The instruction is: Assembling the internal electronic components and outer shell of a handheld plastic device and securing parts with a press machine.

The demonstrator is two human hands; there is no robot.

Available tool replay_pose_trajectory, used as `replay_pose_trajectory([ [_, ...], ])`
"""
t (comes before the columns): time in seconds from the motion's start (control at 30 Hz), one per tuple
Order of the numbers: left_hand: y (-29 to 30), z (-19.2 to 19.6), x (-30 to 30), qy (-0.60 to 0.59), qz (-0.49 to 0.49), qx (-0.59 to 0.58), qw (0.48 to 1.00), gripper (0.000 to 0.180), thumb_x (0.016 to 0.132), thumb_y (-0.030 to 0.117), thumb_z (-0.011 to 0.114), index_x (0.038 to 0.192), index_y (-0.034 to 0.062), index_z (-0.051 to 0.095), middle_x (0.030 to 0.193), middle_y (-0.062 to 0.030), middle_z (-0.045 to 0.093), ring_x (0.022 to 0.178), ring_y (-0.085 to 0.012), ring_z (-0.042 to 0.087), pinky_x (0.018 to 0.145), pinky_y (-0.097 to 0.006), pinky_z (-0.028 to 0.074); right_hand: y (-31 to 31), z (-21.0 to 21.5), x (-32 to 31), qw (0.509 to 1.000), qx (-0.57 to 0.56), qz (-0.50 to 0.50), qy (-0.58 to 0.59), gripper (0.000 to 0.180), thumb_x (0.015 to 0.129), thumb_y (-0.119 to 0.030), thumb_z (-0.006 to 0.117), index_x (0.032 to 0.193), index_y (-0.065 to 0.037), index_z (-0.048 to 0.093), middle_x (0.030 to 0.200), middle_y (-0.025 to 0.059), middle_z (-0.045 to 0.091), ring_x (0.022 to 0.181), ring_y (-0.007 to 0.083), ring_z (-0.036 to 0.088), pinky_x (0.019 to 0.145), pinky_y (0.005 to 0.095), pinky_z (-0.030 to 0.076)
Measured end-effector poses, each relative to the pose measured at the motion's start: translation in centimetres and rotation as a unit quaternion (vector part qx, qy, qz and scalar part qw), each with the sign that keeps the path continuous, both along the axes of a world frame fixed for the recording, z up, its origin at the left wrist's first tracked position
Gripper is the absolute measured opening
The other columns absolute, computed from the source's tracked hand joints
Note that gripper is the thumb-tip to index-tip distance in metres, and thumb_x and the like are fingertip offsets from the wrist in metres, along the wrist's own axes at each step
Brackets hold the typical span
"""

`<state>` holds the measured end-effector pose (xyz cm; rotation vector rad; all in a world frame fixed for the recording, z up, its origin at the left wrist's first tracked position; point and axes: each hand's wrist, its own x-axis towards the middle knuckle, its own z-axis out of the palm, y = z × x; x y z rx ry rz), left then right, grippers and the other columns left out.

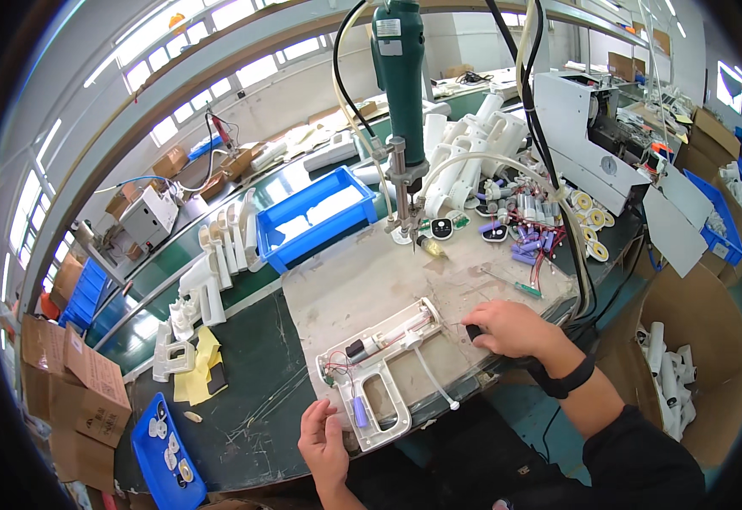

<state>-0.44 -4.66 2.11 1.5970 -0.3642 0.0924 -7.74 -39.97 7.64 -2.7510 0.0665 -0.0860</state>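
Workshop with bright windows high at the back, and across the foreground a dark green workbench (252, 399) topped by a pale board (337, 289). Clock directions reckoned from the white plastic housing (388, 350) at the board's near edge. At three o'clock, a large open cardboard box (719, 340) with white plastic parts (667, 374) heaped inside. At nine, brown cartons (90, 387), contents hidden. At twelve, a green drill (398, 76), upright over the board. At eleven, a blue tray (328, 237) holding flat white pieces, too bright to make out. At eight, a second blue tray (154, 467) with a few small white and black pieces, some of them round.

Housing flat on the board, open side up, long axis from eight to two o'clock; loop handle from the left part, pointing between five and six, toward the person. Inside, a dark-ended motor (361, 348), thin red wires and, along the handle, a purple cylinder (360, 412).

Left hand (320, 438) at about half past seven, fingers loosely curled and apart, nothing visible in the grasp, right beside the handle; contact impossible to tell. Right hand (511, 327) at two, thumb and fingers narrowed around a small black piece (473, 331), just clear of the housing's far end.
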Motion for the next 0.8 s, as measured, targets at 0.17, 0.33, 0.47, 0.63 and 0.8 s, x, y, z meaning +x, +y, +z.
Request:
replay_pose_trajectory([
  [0.17,0.3,0.2,0.0,0.041,-0.002,-0.027,0.999,0.027,0.091,-0.003,0.055,0.118,-0.0058,0.06,0.121,-0.0114,0.057,0.102,-0.0166,0.059,0.091,-0.029,0.046,1.8,2.8,-0.4,0.996,0.074,-0.006,-0.044,0.044,0.08,-0.015,0.072,0.122,-0.007,0.06,0.113,0.0113,0.063,0.104,0.0322,0.06,0.086,0.0396,0.05],
  [0.33,0.6,0.2,0.0,0.052,-0.006,-0.043,0.998,0.027,0.092,-0.002,0.055,0.118,-0.0054,0.059,0.119,-0.0107,0.057,0.101,-0.0162,0.06,0.091,-0.029,0.046,5.4,4.9,-0.2,0.969,0.175,0.117,-0.132,0.042,0.08,-0.016,0.072,0.118,-0.005,0.06,0.11,0.0121,0.064,0.094,0.0313,0.062,0.08,0.038,0.051],
  [0.47,0.5,0.5,0.1,0.058,-0.008,-0.041,0.997,0.027,0.092,-0.003,0.055,0.118,-0.005,0.059,0.119,-0.0101,0.056,0.103,-0.016,0.059,0.091,-0.028,0.046,8.8,5.0,0.9,0.952,0.209,0.173,-0.14,0.038,0.079,-0.021,0.074,0.112,-0.004,0.063,0.1,0.0124,0.066,0.088,0.0307,0.064,0.076,0.0393,0.052],
  [0.63,0.3,0.1,0.1,0.05,-0.017,-0.064,0.997,0.028,0.092,-0.003,0.056,0.12,-0.0048,0.058,0.119,-0.0096,0.056,0.103,-0.0153,0.058,0.089,-0.028,0.047,13.3,3.1,2.6,0.946,0.147,0.25,-0.144,0.029,0.079,-0.023,0.074,0.1,-0.005,0.065,0.096,0.0104,0.067,0.09,0.0293,0.064,0.078,0.0384,0.052],
  [0.8,0.4,0.1,0.0,0.044,-0.034,-0.067,0.996,0.027,0.093,0.0,0.058,0.119,-0.004,0.058,0.118,-0.0086,0.056,0.101,-0.0139,0.058,0.087,-0.027,0.048,15.9,1.0,4.4,0.939,0.047,0.283,-0.191,0.022,0.081,-0.023,0.07,0.095,-0.006,0.066,0.094,0.0067,0.067,0.09,0.0247,0.064,0.076,0.0363,0.052],
])
